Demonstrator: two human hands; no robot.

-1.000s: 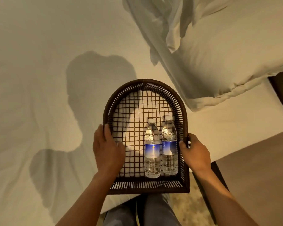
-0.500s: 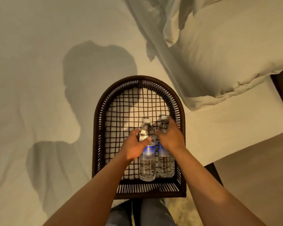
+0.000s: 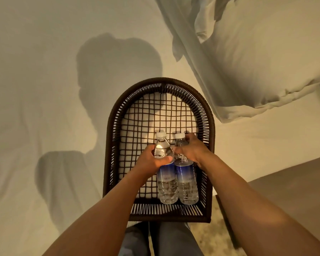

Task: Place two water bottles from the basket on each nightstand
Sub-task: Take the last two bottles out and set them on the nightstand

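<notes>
A dark woven basket (image 3: 209, 115) with an arched far end rests on the white bed in front of me. Two clear water bottles with blue labels and white caps lie side by side in its near right part. My left hand (image 3: 150, 161) is wrapped around the upper part of the left bottle (image 3: 166, 178). My right hand (image 3: 194, 150) grips the shoulder of the right bottle (image 3: 186, 180). Both bottles still touch the basket floor, as far as I can tell.
A white pillow (image 3: 262, 58) and a folded sheet lie on the bed (image 3: 44, 89) at the upper right. A brown surface (image 3: 294, 185) is at the right, beyond the bed's edge. My legs and a pale carpet show below the basket.
My hands left the basket's side rims and moved inward onto the two bottles. Since half a second ago they have closed more firmly around the bottles' upper parts.
</notes>
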